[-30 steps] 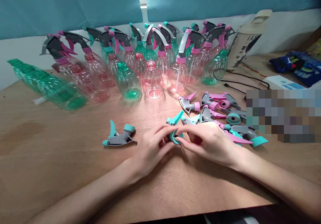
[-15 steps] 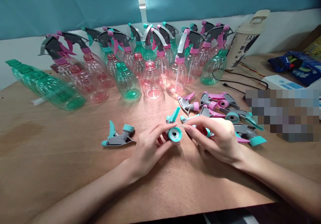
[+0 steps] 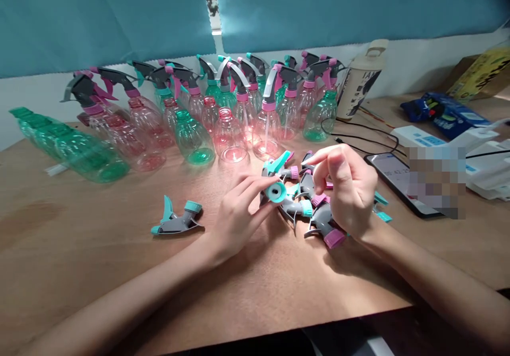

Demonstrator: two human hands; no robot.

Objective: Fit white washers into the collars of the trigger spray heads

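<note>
Between the thumb and fingers of my left hand [image 3: 239, 212] is a spray trigger head [image 3: 275, 192], its turquoise collar facing me with a dark hole in the middle. My right hand [image 3: 348, 191] is raised to the right of it, fingers curled and thumb bent in; whether something small is in them is hidden. Under and around both hands lie several loose trigger heads with grey bodies, including a pink-collared one [image 3: 326, 228] and a turquoise-collared one [image 3: 297, 207]. To the left, another turquoise trigger head [image 3: 178, 219] rests on its side, apart from my left hand.
Several pink and green spray bottles, some capped with triggers, stand behind, including an uncapped pink bottle [image 3: 231, 135]. Green bottles [image 3: 85, 151] lean at left. At right are a phone [image 3: 406, 183], black cable [image 3: 370, 149], power strip [image 3: 418, 135], blue packet [image 3: 446, 111] and cream tumbler [image 3: 358, 85].
My right hand has lifted away from the trigger head, rightward and up, with its wrist turned. The left hand still holds the same head. The view has shifted to the right.
</note>
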